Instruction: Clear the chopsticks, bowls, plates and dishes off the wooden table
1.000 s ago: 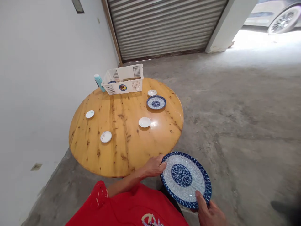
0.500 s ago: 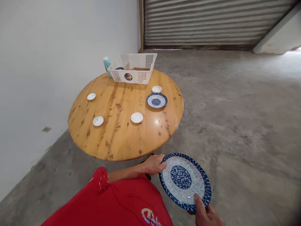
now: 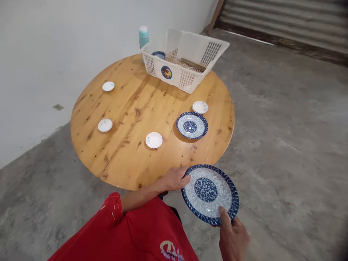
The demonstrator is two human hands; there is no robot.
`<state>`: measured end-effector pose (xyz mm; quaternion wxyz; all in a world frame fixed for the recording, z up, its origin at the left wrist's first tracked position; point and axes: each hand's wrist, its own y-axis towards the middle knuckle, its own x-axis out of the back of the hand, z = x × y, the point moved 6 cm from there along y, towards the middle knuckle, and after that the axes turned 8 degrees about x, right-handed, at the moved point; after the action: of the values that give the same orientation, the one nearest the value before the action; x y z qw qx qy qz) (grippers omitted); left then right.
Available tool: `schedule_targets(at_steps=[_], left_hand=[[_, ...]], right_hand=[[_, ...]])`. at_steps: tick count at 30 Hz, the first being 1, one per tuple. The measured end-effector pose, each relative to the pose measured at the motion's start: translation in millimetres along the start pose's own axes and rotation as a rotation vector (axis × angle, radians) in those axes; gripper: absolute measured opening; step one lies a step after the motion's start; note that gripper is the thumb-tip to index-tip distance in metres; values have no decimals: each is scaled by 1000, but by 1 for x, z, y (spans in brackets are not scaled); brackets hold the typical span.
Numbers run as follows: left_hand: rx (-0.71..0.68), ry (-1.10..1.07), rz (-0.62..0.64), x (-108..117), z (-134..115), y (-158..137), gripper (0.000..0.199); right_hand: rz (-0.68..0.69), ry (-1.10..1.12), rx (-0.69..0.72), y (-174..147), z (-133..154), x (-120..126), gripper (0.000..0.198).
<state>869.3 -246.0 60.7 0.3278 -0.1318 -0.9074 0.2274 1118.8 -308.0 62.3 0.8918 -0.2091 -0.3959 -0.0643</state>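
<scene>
A blue-and-white patterned plate (image 3: 206, 189) is held between my two hands, in front of me near the table's front right edge. My left hand (image 3: 176, 178) grips its left rim, thumb on top. My right hand (image 3: 233, 233) pinches the lower right rim, with the thumb on the face and the fingers underneath. A second blue-and-white plate (image 3: 199, 127) lies on the round wooden table (image 3: 130, 156). Close behind that plate sits a small white dish (image 3: 200, 107), and to its left is another small white dish (image 3: 153, 140).
Two more small white dishes (image 3: 105, 125) lie on the table's left side. At the back stands a white plastic basket (image 3: 176, 74) holding a blue-rimmed dish (image 3: 158, 55) and a brown strip-like object. A light-blue bottle (image 3: 143, 36) is beside it, near the wall.
The table and its things now appear larger and closer, and the view has turned. The held plate has come up slightly nearer the table edge, still in both hands.
</scene>
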Motion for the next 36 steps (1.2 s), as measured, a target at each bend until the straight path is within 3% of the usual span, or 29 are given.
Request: schedule_targets(at_steps=[7, 16, 20, 24, 31, 36], left_hand=[[56, -49, -200, 57, -7, 49, 22], [191, -128, -418, 107, -1, 115, 24], [254, -136, -459, 116, 6, 144, 24], [342, -123, -489, 117, 14, 163, 28], [503, -75, -517, 119, 20, 173, 28], [564, -29, -517, 120, 19, 177, 30]], right_hand=[[5, 25, 257, 98, 77, -9, 49], [162, 290, 330, 207, 144, -49, 38], [262, 334, 367, 243, 163, -67, 36], [335, 236, 381, 271, 173, -81, 34], [454, 29, 517, 306, 183, -100, 37], [426, -92, 586, 315, 191, -100, 35]])
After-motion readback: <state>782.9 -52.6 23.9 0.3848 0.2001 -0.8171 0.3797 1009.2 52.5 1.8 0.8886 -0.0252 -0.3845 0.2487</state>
